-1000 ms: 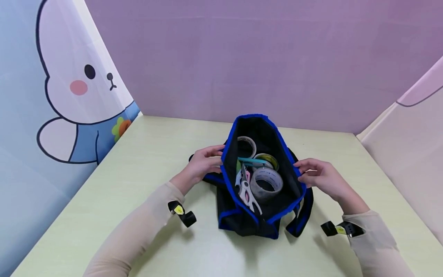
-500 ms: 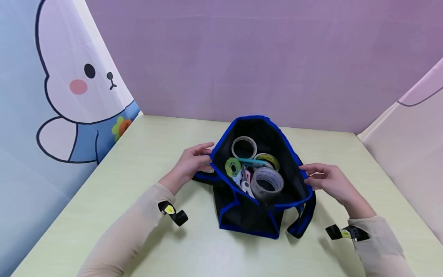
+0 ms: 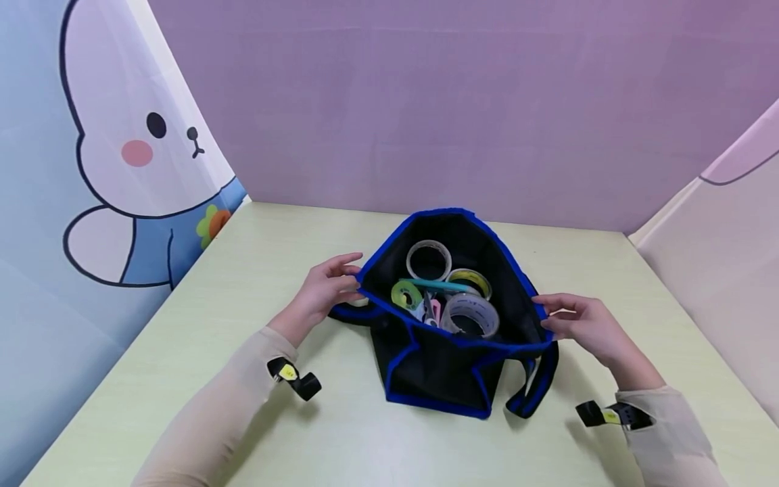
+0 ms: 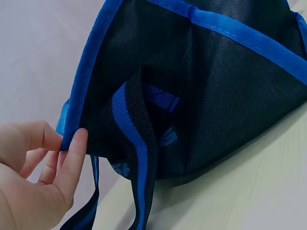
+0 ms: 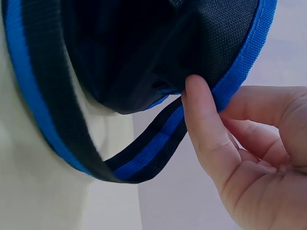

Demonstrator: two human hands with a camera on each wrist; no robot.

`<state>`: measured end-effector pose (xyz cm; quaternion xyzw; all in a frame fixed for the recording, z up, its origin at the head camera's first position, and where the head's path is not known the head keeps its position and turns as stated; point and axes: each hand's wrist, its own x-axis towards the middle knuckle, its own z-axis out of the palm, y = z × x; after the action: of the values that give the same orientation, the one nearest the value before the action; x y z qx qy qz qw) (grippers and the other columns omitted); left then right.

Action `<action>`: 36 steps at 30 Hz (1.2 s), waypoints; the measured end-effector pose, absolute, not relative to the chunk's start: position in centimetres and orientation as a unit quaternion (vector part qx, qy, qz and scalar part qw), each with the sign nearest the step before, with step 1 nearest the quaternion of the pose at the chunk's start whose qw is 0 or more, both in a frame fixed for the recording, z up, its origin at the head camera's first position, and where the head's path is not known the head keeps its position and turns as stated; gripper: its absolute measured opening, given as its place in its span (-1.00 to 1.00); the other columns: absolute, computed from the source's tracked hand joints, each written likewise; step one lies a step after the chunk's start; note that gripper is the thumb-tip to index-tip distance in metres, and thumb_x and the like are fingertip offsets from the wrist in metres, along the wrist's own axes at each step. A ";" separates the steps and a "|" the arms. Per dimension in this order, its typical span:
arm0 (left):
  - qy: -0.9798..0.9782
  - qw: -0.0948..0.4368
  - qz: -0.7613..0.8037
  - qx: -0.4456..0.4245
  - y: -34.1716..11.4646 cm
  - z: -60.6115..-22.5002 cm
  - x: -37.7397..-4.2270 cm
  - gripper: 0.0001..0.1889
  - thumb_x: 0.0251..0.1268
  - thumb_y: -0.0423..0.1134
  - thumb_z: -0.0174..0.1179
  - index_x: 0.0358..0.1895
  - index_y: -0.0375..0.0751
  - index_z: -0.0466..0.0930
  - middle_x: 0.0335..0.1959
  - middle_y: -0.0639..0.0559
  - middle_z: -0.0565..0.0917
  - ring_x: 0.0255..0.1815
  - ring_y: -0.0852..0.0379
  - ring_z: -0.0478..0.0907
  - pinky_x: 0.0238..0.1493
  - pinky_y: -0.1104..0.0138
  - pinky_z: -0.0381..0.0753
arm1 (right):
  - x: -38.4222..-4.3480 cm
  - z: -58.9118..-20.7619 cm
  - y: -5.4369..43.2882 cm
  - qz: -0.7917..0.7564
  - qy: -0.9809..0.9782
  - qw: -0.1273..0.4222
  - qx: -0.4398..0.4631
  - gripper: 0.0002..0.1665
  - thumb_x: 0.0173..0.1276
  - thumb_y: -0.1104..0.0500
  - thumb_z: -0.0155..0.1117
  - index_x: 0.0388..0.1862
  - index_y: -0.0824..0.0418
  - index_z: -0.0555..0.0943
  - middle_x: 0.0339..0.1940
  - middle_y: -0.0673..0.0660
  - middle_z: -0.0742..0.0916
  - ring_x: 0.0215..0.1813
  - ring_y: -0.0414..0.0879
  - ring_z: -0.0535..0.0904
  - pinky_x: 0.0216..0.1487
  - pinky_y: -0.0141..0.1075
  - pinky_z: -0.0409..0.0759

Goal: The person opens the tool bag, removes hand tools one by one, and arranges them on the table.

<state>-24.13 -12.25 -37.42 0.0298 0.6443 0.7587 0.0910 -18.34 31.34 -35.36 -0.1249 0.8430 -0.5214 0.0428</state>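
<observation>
A black fabric tote bag (image 3: 444, 372) with blue edging stands on the table, its mouth spread wide. At the mouth's left corner my left hand (image 3: 325, 287) pinches the blue rim between thumb and finger; the left wrist view shows this hand (image 4: 43, 167) up close. My right hand (image 3: 584, 328) pinches the right corner of the rim, also seen in the right wrist view on that hand (image 5: 240, 148). Inside lie several tape rolls: a white one (image 3: 410, 262), a yellow one (image 3: 485, 284), a green one (image 3: 397, 295) and a wide clear one (image 3: 489, 314). A teal pen-like thing (image 3: 439, 286) lies across them. Scissors are partly hidden.
One strap (image 3: 349, 313) droops on the bag's left side, another strap (image 3: 532, 389) on its right. A pale table (image 3: 262, 257) lies beneath. Behind it hangs a purple backdrop (image 3: 426, 101), with a cartoon-printed sheet (image 3: 36, 203) at left and a pale sheet (image 3: 730, 257) at right.
My hands have moved apart, the left one leftward and the right one slightly rightward and down. The bag's mouth has widened, its front edge has risen, and the scissors are now mostly hidden.
</observation>
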 end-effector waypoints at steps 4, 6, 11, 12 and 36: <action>0.641 0.089 0.762 0.022 -12.6 -37.6 -24.1 -0.39 0.31 -0.64 0.00 0.45 -0.37 0.28 -0.10 -0.05 0.52 -0.37 0.15 0.56 -0.19 0.25 0.75 | -18.3 -35.8 31.6 -0.526 0.840 0.047 -0.125 -0.53 0.35 0.43 0.24 0.20 0.62 0.46 -0.08 -0.10 0.67 -0.20 -0.25 0.68 -0.27 -0.29 0.74; 0.637 0.089 0.765 0.020 -12.7 -37.6 -24.0 -0.40 0.31 -0.64 -0.01 0.44 -0.36 0.29 -0.11 -0.04 0.53 -0.37 0.16 0.57 -0.19 0.25 0.75 | -18.3 -36.0 31.7 -0.527 0.840 0.051 -0.124 -0.52 0.36 0.44 0.23 0.22 0.64 0.44 -0.05 -0.09 0.66 -0.19 -0.25 0.67 -0.27 -0.27 0.74; 0.631 0.086 0.771 0.018 -12.9 -37.8 -23.9 -0.41 0.32 -0.64 0.00 0.44 -0.34 0.31 -0.12 -0.03 0.53 -0.36 0.17 0.57 -0.18 0.24 0.75 | -18.2 -36.4 31.8 -0.524 0.841 0.060 -0.117 -0.51 0.39 0.43 0.20 0.25 0.64 0.41 0.05 0.05 0.65 -0.17 -0.26 0.66 -0.24 -0.24 0.75; 0.630 0.085 0.772 0.017 -12.9 -37.8 -23.8 -0.41 0.32 -0.64 0.00 0.44 -0.34 0.31 -0.12 -0.02 0.53 -0.35 0.17 0.57 -0.17 0.25 0.75 | -18.2 -36.4 31.8 -0.524 0.842 0.061 -0.116 -0.50 0.39 0.43 0.20 0.25 0.64 0.41 0.08 0.13 0.65 -0.16 -0.26 0.66 -0.23 -0.23 0.75; 0.609 0.072 0.790 0.013 -9.5 -37.6 -20.4 -0.37 0.19 -0.69 0.14 0.36 -0.40 0.26 0.12 -0.20 0.29 -0.30 0.16 0.62 -0.26 0.34 0.73 | -15.9 -34.3 28.7 -0.469 0.870 0.050 -0.146 -0.26 0.27 0.27 0.43 0.40 0.40 0.40 0.13 0.29 0.57 -0.06 -0.26 0.55 -0.15 -0.41 0.61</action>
<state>-20.39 -9.51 -37.61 0.0127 0.6086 0.7901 0.0717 -15.95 28.69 -34.30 -0.1458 0.8698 -0.4688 0.0497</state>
